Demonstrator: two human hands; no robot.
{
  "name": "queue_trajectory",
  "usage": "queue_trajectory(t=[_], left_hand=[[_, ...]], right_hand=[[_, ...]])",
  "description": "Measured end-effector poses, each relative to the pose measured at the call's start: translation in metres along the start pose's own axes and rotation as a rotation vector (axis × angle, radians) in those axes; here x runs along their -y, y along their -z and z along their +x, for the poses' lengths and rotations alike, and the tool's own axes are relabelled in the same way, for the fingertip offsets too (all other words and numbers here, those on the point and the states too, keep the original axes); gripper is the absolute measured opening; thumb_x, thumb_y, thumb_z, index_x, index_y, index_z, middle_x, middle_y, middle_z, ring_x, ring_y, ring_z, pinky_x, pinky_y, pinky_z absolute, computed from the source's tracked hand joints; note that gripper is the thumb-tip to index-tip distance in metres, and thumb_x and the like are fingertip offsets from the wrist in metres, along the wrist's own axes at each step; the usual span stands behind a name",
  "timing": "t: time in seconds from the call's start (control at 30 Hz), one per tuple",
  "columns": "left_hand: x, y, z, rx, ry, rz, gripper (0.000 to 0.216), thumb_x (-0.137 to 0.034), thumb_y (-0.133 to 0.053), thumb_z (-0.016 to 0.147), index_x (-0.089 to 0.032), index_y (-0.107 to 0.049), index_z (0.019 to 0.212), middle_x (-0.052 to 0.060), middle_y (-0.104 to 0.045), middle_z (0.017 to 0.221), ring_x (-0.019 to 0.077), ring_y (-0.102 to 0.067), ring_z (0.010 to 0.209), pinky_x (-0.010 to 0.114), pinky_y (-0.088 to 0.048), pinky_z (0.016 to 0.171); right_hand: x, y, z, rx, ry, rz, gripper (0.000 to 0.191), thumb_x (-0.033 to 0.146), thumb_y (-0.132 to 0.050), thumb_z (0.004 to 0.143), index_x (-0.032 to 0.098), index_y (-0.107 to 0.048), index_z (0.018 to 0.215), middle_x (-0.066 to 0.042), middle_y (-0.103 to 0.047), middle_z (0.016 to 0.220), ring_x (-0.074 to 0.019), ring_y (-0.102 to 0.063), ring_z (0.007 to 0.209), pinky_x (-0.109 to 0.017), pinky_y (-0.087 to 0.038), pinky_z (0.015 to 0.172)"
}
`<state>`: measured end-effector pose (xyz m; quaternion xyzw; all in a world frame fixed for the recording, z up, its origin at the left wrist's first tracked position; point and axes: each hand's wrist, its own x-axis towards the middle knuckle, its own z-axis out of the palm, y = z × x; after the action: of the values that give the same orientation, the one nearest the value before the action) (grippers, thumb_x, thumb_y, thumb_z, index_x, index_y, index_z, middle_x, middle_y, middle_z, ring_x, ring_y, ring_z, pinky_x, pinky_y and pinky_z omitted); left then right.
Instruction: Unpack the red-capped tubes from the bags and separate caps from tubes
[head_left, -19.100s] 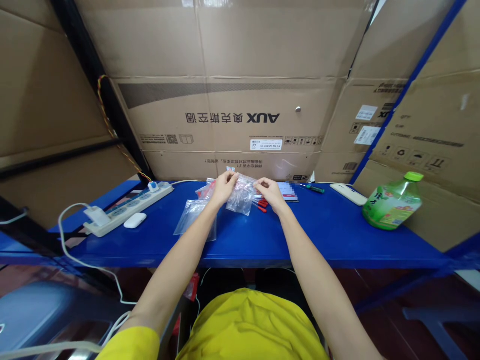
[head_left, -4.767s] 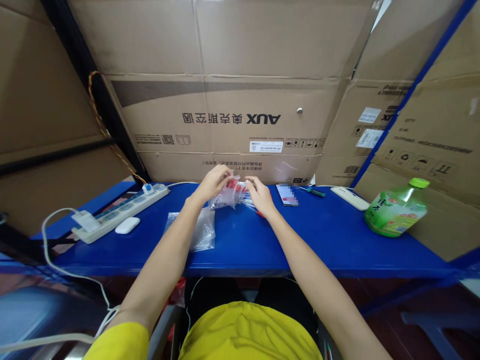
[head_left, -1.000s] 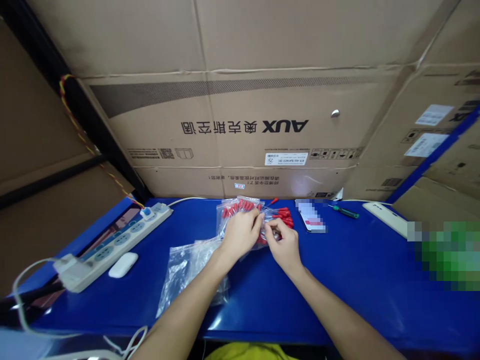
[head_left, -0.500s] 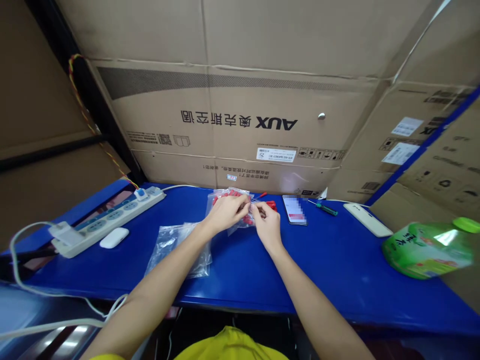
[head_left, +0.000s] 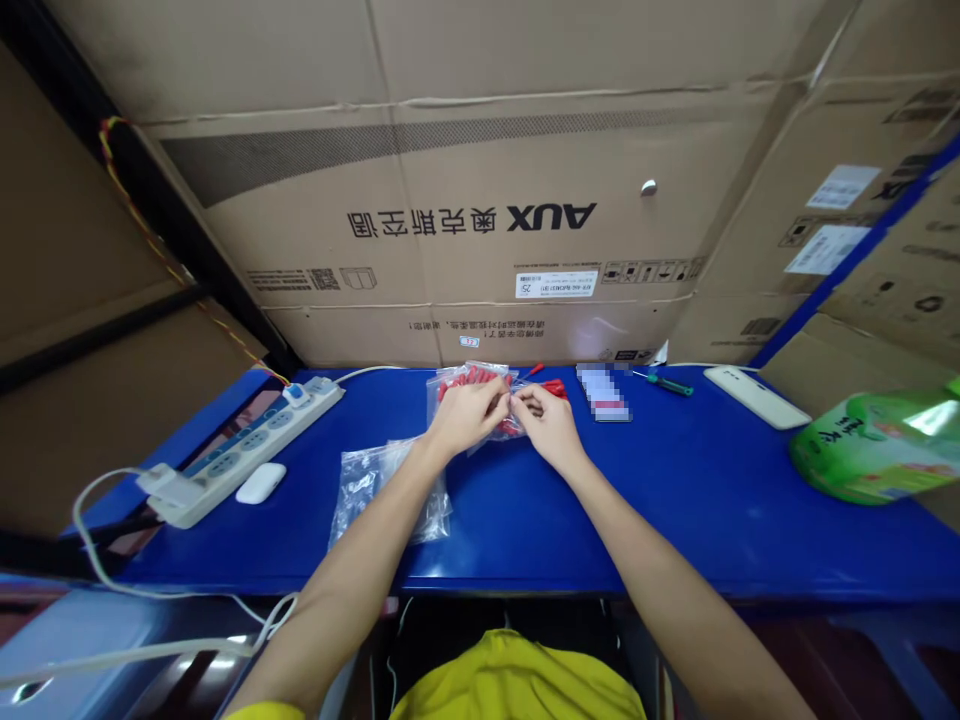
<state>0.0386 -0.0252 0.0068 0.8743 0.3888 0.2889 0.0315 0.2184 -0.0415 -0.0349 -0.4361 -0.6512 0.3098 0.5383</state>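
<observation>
My left hand (head_left: 470,412) and my right hand (head_left: 549,420) meet at the fingertips near the back of the blue table. Both are closed in a pinch on the edge of a clear plastic bag (head_left: 487,441), partly hidden under them. Small red pieces (head_left: 480,376) show through clear plastic behind my left hand. More red pieces (head_left: 555,388) lie just beyond my right hand. A single slim red piece (head_left: 537,369) rests by the cardboard. Flat clear bags (head_left: 367,485) lie beside my left forearm.
On the left are a power strip (head_left: 259,440) with white cables and a white case (head_left: 261,483). To the right lie a phone (head_left: 602,392), a green screwdriver (head_left: 669,384), a white phone-like slab (head_left: 757,397) and a green bottle (head_left: 870,447). Cardboard (head_left: 465,150) walls the back.
The whole view has shifted a little as my head moved. My hands stay pinched together over the bag, with the fingertips slightly changed in position.
</observation>
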Motion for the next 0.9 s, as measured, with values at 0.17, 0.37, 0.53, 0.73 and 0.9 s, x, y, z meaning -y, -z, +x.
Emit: queue_trajectory(t=[0.17, 0.37, 0.53, 0.73, 0.9], left_hand=[[-0.002, -0.002, 0.004, 0.029, -0.007, 0.050, 0.020, -0.028, -0.050, 0.100, -0.018, -0.064, 0.089, 0.004, -0.071, 0.077, 0.0166, -0.062, 0.065, 0.028, -0.033, 0.061], [0.001, 0.001, 0.006, -0.002, -0.025, 0.126, 0.016, -0.027, -0.056, 0.093, -0.019, -0.066, 0.082, 0.002, -0.067, 0.068, 0.0155, -0.056, 0.059, 0.028, -0.029, 0.059], [0.005, 0.002, 0.005, 0.010, -0.033, 0.105, 0.013, -0.024, -0.057, 0.087, -0.018, -0.066, 0.080, 0.000, -0.065, 0.064, 0.0133, -0.050, 0.055, 0.027, -0.029, 0.058], [0.003, 0.006, 0.005, 0.001, -0.048, 0.040, 0.011, -0.021, -0.057, 0.082, -0.018, -0.061, 0.072, -0.002, -0.060, 0.060, 0.0115, -0.046, 0.053, 0.027, -0.028, 0.057], [0.000, 0.008, 0.004, -0.043, -0.053, -0.018, 0.012, -0.021, -0.056, 0.084, -0.019, -0.061, 0.074, -0.003, -0.058, 0.060, 0.0112, -0.046, 0.054, 0.026, -0.030, 0.059]], right_hand=[[-0.002, 0.005, -0.001, -0.020, 0.065, -0.081, 0.024, 0.043, -0.059, 0.095, 0.023, -0.064, 0.082, -0.001, -0.073, 0.073, -0.0184, -0.069, 0.066, -0.028, -0.050, 0.065], [0.004, 0.005, -0.002, -0.083, 0.144, -0.272, 0.022, 0.040, -0.060, 0.094, 0.024, -0.062, 0.079, -0.001, -0.072, 0.070, -0.0182, -0.067, 0.062, -0.028, -0.047, 0.064], [0.007, -0.004, -0.003, -0.081, 0.133, -0.292, 0.021, 0.038, -0.058, 0.092, 0.025, -0.058, 0.076, -0.002, -0.073, 0.068, -0.0194, -0.068, 0.060, -0.028, -0.048, 0.062], [-0.002, 0.001, 0.008, -0.215, 0.071, -0.326, 0.017, 0.033, -0.056, 0.089, 0.025, -0.053, 0.074, -0.004, -0.071, 0.067, -0.0216, -0.070, 0.063, -0.030, -0.050, 0.064], [-0.001, 0.017, 0.013, -0.139, 0.135, -0.230, 0.015, 0.037, -0.055, 0.094, 0.024, -0.057, 0.086, -0.002, -0.073, 0.073, -0.0193, -0.070, 0.067, -0.028, -0.052, 0.068]])
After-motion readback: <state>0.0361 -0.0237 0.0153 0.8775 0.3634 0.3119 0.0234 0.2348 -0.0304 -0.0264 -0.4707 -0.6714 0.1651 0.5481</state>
